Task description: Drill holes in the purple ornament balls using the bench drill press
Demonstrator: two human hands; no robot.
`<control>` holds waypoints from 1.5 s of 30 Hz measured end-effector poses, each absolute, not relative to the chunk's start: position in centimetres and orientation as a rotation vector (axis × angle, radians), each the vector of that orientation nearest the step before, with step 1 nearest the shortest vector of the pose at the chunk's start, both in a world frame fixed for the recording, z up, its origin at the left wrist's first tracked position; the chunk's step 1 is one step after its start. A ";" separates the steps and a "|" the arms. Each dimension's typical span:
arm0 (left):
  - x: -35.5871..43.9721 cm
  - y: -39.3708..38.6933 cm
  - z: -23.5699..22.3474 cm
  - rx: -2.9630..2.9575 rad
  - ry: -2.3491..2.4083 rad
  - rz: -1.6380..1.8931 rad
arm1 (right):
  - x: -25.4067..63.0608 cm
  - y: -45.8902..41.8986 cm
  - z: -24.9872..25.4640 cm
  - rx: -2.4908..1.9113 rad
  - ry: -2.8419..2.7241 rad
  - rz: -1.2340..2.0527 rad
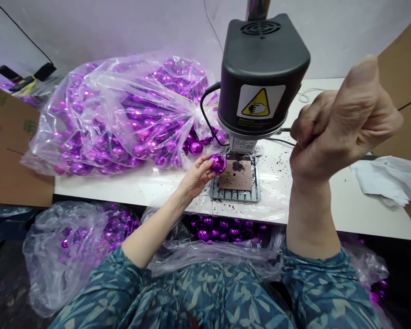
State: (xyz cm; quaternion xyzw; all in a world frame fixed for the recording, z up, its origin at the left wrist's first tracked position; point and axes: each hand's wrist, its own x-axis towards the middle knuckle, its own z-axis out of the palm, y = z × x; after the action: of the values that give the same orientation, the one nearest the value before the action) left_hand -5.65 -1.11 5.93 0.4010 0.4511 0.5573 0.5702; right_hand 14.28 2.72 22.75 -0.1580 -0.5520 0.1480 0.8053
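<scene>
My left hand (199,176) pinches a shiny purple faceted ball (218,163) between thumb and fingers. It holds the ball at the left edge of a brown board (236,179), beside a small hole in it. That board lies on the slotted metal base (235,195) of a bench drill press (262,64). Dark shavings are scattered over the board. High on the right, close to the camera, my right hand (345,123) is closed in a fist. A dark lever (285,130) runs from the machine to its fingers; the grip itself is hidden.
A tied clear bag (123,114) of purple balls fills the table's left. More balls (222,226) lie in plastic below the front edge. Another bag (65,256) sits lower left. Cardboard boxes (13,169) flank the white table (277,192); white sheets (390,178) lie right.
</scene>
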 end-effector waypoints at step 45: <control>0.6 -0.7 0.6 1.485 1.184 1.441 | 14.9 0.6 19.3 -0.368 -1.246 0.249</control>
State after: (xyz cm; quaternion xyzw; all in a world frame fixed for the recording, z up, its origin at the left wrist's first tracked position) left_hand 0.64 -0.73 0.65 0.5787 0.4614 0.5615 0.3701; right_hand 14.93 0.59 19.28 -0.1710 -0.5786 0.1155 0.7891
